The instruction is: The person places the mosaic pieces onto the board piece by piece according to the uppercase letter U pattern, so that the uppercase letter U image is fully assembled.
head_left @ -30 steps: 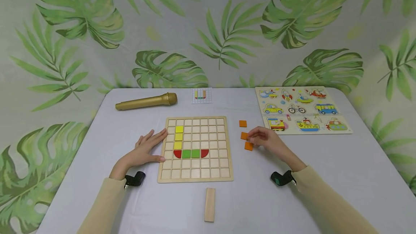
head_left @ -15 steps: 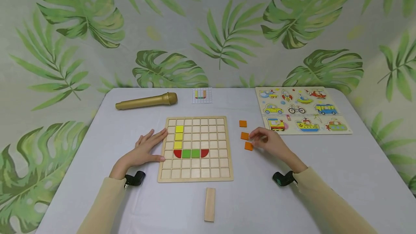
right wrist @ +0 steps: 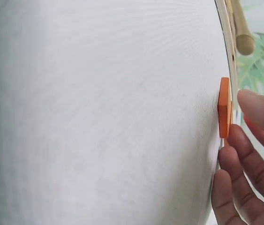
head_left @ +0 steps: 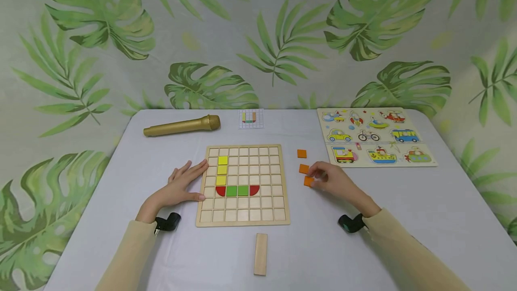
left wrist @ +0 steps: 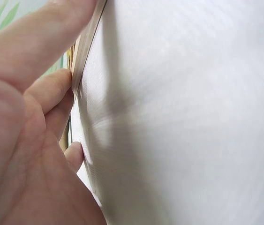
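Observation:
In the head view, a wooden grid board [head_left: 266, 212] lies on the table. Yellow squares [head_left: 221, 170], green squares [head_left: 237, 191] and red quarter-round pieces [head_left: 254, 190] sit in its cells. My left hand [head_left: 175, 190] rests its spread fingertips and thumb against the board's left edge. To the right of the board, my right hand [head_left: 333, 181] has its fingertips at the nearest orange square tile [head_left: 308, 181], loosely bent, thumb apart from the fingers. That orange tile [right wrist: 223, 108] lies by the fingertips in the right wrist view. Two more orange tiles [head_left: 301, 153] lie beyond it.
A wooden block [head_left: 260, 254] lies in front of the board. Behind stand a gold microphone [head_left: 181, 126] and a small pattern card [head_left: 251, 119]. At the back right is a vehicle picture puzzle [head_left: 377, 137]. A leaf-print cloth [head_left: 258, 35] hangs behind the table.
My right hand has shifted slightly, its thumb coming up against the nearest orange tile. The left hand and the board stay where they were.

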A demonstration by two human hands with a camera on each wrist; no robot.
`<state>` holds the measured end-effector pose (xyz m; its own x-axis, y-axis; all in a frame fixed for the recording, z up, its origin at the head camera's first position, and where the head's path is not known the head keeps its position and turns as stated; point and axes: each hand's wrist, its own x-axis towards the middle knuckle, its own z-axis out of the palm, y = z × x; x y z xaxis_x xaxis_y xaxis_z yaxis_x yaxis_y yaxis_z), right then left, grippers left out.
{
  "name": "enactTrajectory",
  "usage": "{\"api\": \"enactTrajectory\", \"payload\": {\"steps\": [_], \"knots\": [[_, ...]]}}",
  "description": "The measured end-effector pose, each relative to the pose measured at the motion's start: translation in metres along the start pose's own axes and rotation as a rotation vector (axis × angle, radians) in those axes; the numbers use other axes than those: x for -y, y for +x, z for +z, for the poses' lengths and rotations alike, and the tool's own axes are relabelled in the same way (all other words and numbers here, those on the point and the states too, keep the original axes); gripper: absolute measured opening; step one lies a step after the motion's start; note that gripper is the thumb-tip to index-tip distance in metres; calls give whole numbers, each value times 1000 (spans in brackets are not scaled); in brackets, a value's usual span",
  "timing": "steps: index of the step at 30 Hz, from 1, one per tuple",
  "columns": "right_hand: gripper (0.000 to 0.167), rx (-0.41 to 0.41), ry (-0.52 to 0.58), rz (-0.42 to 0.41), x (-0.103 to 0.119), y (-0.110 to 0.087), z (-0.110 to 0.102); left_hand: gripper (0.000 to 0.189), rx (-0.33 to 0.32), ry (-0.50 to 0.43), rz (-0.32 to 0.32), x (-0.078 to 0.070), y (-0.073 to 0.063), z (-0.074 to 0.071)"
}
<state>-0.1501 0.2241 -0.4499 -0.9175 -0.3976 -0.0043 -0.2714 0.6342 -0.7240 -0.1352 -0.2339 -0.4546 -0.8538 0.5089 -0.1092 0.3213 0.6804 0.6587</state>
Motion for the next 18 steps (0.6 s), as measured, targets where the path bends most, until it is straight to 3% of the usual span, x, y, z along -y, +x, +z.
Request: {"api": "enactTrajectory", "payload": {"steps": [9, 14, 18], "knots": [[22, 21, -43, 14, 5, 3, 4, 91, 0, 4, 0, 1, 0, 1], [24, 32, 15, -22, 7, 6, 3, 91, 0, -5, 3, 2, 0, 1], [19, 66, 126, -9, 12, 11, 1, 90, -3, -5, 5, 2, 0, 1]]}}
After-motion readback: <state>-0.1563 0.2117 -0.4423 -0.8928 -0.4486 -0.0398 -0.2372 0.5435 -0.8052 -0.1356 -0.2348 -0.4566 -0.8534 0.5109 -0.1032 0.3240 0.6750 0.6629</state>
